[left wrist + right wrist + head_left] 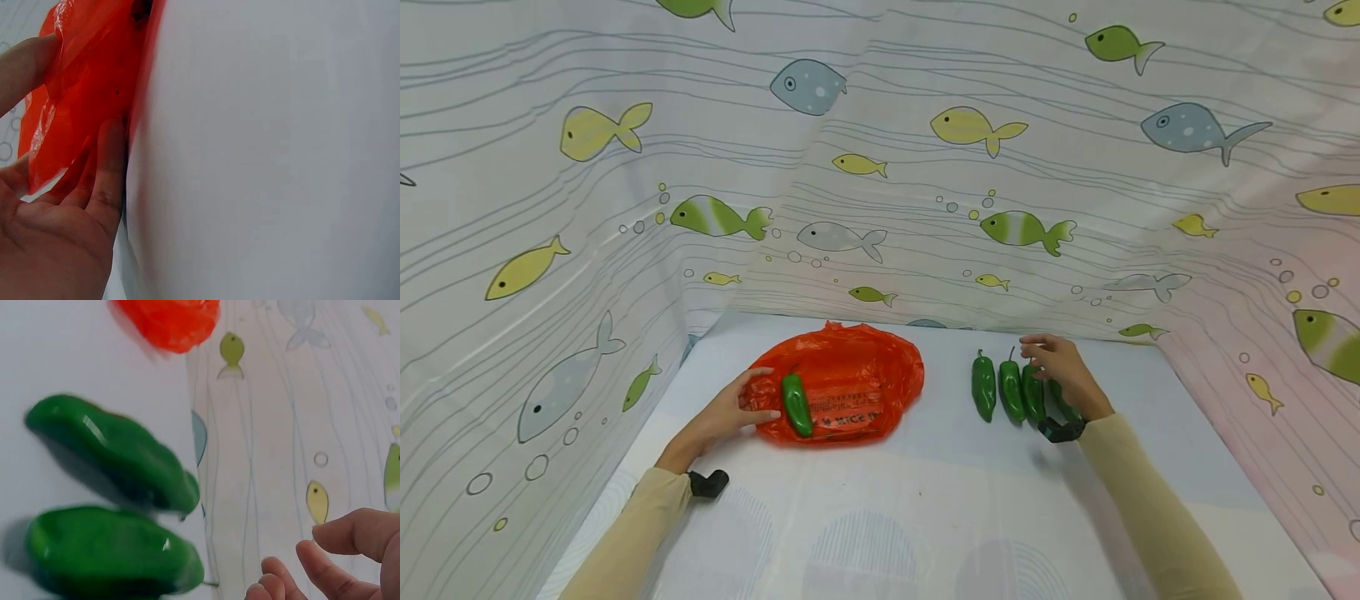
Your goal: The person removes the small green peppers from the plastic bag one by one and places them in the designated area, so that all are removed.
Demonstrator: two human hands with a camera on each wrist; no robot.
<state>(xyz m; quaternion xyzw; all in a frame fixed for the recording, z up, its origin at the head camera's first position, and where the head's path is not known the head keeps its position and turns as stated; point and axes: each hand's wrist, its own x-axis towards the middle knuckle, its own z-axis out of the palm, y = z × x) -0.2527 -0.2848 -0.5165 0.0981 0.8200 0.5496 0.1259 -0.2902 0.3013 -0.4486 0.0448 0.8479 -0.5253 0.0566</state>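
Note:
A red plastic bag (857,375) with dark printing lies spread on the white table, and one green chili pepper (796,405) rests on it, near its left side. My left hand (730,412) is at the bag's left edge, thumb and forefinger spread apart. In the left wrist view, the red plastic (94,75) lies against its thumb and over some fingers (111,156). To the right, several more green peppers (983,386) stand in a row, stems pointing away. Over the right end of this row hovers my right hand (1060,367), its fingers loosely bent with nothing between them.
A sheet printed with fish (1015,150) walls off the back and sides of the table (887,508). Each wrist carries a black strap with a small device (709,483). Two peppers (112,453) show large in the right wrist view, left of the fingers.

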